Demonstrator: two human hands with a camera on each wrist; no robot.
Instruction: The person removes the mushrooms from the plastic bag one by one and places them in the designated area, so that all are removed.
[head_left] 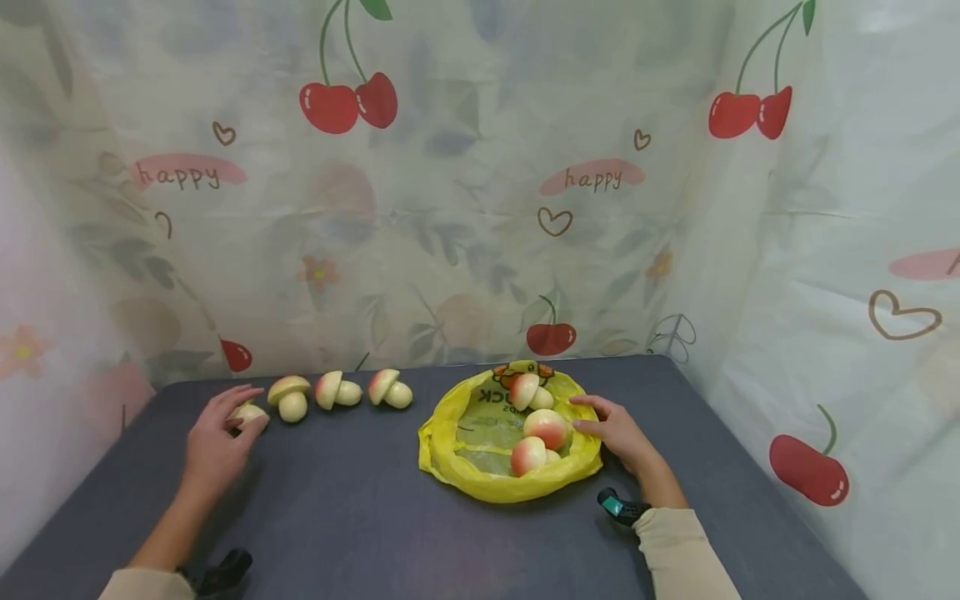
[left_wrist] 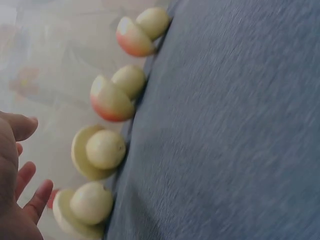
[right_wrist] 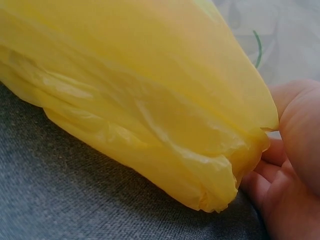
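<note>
My left hand is at the leftmost toy mushroom, its thumb and fingers spread apart around it. In the left wrist view, a gap shows between the fingers and the nearest mushroom. Three more mushrooms, among them one with a tan cap, lie in a row to the right. At the right side of a yellow plastic bag, my right hand holds the rim between thumb and fingers. Inside the open bag lie three mushrooms with reddish caps, one of them at the back.
A dark grey table carries everything. Behind it and along the sides hangs a pale curtain printed with cherries and hearts. The mushroom row lies close to the table's back edge.
</note>
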